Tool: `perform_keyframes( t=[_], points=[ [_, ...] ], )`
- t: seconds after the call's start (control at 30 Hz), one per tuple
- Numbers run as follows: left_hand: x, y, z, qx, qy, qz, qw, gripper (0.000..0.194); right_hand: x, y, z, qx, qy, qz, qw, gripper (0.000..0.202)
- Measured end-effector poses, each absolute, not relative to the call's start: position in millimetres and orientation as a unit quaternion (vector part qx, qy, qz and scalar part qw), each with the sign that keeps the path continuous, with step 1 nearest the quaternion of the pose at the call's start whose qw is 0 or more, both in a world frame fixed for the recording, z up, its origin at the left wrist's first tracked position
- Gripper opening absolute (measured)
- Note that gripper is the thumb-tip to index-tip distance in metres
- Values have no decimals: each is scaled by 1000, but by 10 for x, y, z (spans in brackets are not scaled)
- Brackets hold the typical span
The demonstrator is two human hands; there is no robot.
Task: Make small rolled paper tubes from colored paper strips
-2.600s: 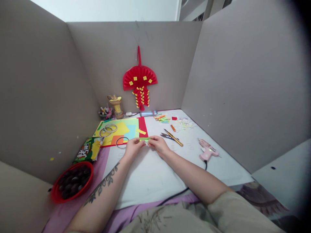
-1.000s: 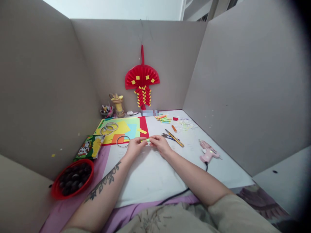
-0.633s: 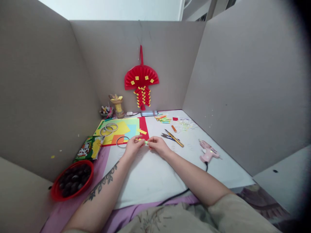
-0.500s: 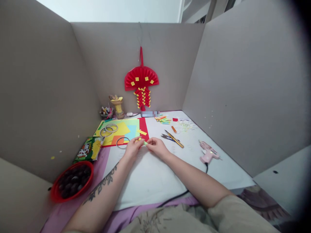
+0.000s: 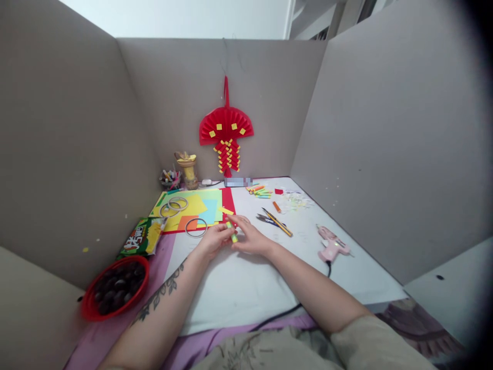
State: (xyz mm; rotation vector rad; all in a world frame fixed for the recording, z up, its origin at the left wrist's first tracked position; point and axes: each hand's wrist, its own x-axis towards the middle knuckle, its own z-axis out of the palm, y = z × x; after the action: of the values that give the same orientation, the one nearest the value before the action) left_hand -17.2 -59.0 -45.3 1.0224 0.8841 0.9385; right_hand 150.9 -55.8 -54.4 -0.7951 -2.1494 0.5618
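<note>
My left hand (image 5: 216, 239) pinches a small light-green paper roll with yellow ends (image 5: 233, 234) above the white table sheet. Around the roll's far side, my right hand (image 5: 250, 237) has its thumb and fingers spread apart; whether a fingertip touches the roll I cannot tell. Just left of the hands lies a silver tape ring (image 5: 196, 227), partly over coloured paper sheets (image 5: 204, 205). A yellow paper strip (image 5: 226, 210) rests beyond my fingers. To the right are black-handled snips (image 5: 265, 220) and a yellow pencil (image 5: 283, 228).
A pink glue gun (image 5: 332, 244) stands at right, its cord running toward me. Paper rolls (image 5: 260, 191) and scraps (image 5: 296, 200) lie at the back. A red bowl of dark fruit (image 5: 144, 280) and a snack bag (image 5: 140, 236) sit left. A red fan ornament (image 5: 226, 121) hangs ahead.
The paper roll has turned from nearly lengthwise between both hands to more upright in my left fingers. My right hand has loosened from a pinch and spread its fingers.
</note>
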Motion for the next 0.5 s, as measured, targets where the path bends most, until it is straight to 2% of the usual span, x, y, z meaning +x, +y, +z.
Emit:
perform_keyframes(
  t=[0.4, 0.5],
  points=[
    [-143, -560, -540, 473, 401, 432, 655, 31, 1561, -561, -541, -302, -859, 217, 351, 90],
    [-148, -568, -519, 470, 408, 432, 653, 31, 1534, -653, -295, -341, -796, 267, 422, 78]
  ],
)
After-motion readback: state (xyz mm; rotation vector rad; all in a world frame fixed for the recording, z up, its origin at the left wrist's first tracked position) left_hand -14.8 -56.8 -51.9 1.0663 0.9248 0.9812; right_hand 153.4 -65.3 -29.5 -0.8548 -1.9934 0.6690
